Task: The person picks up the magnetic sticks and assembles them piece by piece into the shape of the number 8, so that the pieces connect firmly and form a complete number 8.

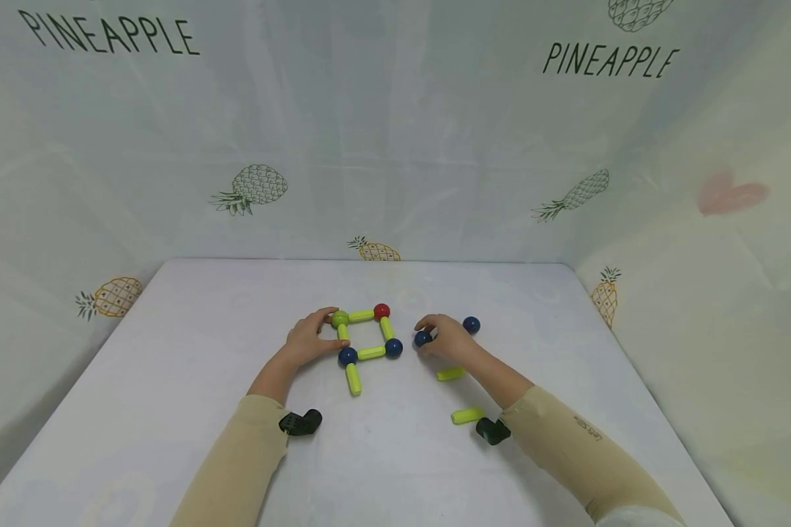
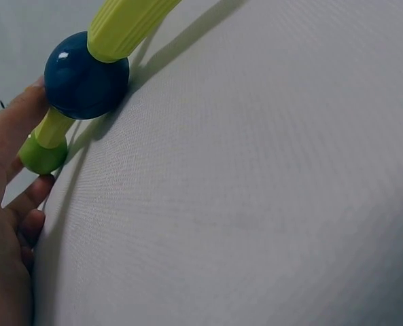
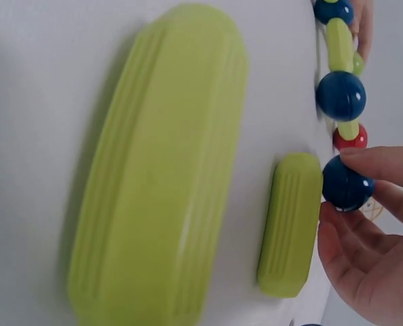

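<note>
A square of yellow-green rods (image 1: 371,353) joined by balls lies on the white table. Its corners are a green ball (image 1: 339,319), a red ball (image 1: 381,312) and two blue balls, with one more rod (image 1: 353,380) sticking out toward the front from the near-left blue ball (image 2: 85,76). My left hand (image 1: 305,341) grips the square's left side, fingers at the green ball and thumb by the near-left blue ball. To the right of the square, my right hand (image 1: 450,339) pinches a separate blue ball (image 3: 347,185) between thumb and fingers.
Behind the right hand sits another loose blue ball (image 1: 471,325). Two loose rods lie below the right forearm, one near the hand (image 1: 451,374) and one closer to the front (image 1: 468,416). A pineapple-print curtain (image 1: 395,146) surrounds the table's back and sides.
</note>
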Tool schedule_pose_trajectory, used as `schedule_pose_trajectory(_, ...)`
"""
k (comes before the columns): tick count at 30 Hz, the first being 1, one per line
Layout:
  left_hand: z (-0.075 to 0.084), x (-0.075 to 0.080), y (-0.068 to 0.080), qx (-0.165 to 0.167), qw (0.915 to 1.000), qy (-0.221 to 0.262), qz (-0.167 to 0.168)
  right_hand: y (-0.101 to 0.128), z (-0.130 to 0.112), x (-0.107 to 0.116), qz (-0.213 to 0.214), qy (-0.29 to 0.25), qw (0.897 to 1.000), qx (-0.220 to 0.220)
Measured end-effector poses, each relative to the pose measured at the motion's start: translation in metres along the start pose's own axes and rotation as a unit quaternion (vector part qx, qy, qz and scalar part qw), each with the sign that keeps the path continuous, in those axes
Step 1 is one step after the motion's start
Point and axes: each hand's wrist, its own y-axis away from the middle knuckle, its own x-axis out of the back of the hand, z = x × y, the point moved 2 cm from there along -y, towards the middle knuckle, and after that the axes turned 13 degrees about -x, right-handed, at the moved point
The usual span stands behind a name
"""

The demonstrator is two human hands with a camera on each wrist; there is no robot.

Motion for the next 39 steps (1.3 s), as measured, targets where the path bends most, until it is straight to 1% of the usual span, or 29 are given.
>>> schedule_pose_trajectory(5,0.0,0.0,0.001,0.0,1.0,0.001,0.0,0.006,-0.004,-0.002,-0.023,0.017,1.0,0.011)
schedule_pose_trajectory(14,-0.001,0.0,0.001,-0.003,1.0,-0.002,0.0,0.013,-0.007,-0.008,-0.06,0.022,0.998,0.023)
schedule_pose_trajectory(18,0.0,0.0,0.001,0.0,1.0,-0.001,0.0,0.018,-0.01,-0.009,-0.075,0.029,0.996,0.03)
schedule_pose_trajectory(24,0.0,0.0,0.001,0.0,1.0,-0.005,0.0,0.027,-0.016,-0.012,-0.101,0.025,0.994,0.04)
schedule_pose_trajectory(28,0.0,0.0,0.0,0.001,1.0,-0.006,-0.001,0.032,-0.019,-0.016,-0.111,0.023,0.993,0.04)
schedule_pose_trajectory(39,0.0,0.001,0.0,0.002,1.0,-0.004,-0.005,0.041,-0.027,-0.025,-0.134,0.017,0.989,0.066)
